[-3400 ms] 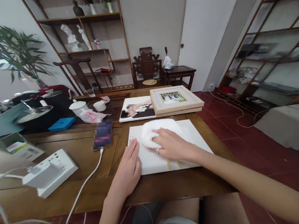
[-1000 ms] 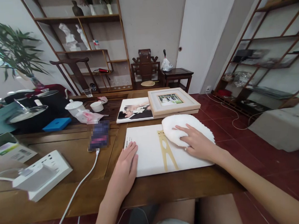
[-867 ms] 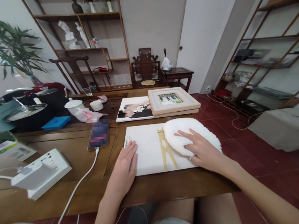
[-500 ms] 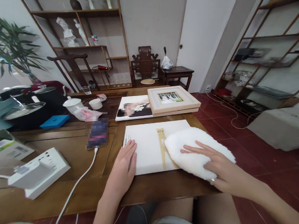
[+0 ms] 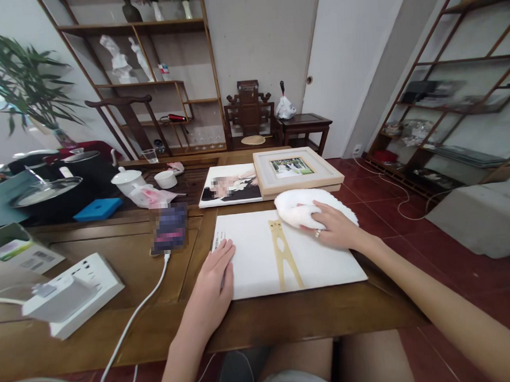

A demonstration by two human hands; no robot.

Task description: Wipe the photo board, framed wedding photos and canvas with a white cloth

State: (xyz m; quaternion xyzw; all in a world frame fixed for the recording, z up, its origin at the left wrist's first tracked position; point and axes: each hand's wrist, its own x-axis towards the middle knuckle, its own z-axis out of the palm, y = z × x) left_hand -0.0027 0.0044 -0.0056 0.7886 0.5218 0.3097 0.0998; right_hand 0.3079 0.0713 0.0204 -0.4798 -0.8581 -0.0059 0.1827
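Right hand [image 5: 333, 229]: fingers [image 5: 315, 222] bent and drawn together, clamped on the near edge of the white cloth [image 5: 301, 208]; a ring shows on one finger
White cloth: fluffy, bunched under and beyond the right fingers; it lies on the far right corner of the white panel [image 5: 259, 260] and overhangs its far edge
Left hand [image 5: 213, 288]: fingers straight and slightly apart, palm down; fingertips press the near left edge of the white panel, the heel rests on the desk [image 5: 160, 329]; nothing gripped
White panel: flat on the desk between the two hands; a gold strip [image 5: 285, 255] runs across it, left of the right fingers and right of the left fingers
Beyond the right fingers: a framed picture [image 5: 297, 171] on a flat stack, just beside the cloth; contact cannot be told
Beyond the left fingers: a photo print [image 5: 231, 186]; to their left a phone [image 5: 170, 228] with a white cable [image 5: 133, 325]; further left a power strip [image 5: 75, 291]
Step in hand (judgement): a wiping pass over the panel face, cloth at the far right corner, left hand as a brace
Next move calls for (judgement): steady downward pressure from the left fingers so the panel does not slide; a stroke kept clear of the framed picture; the uncovered face left of and nearer than the right fingers lies open to the cloth
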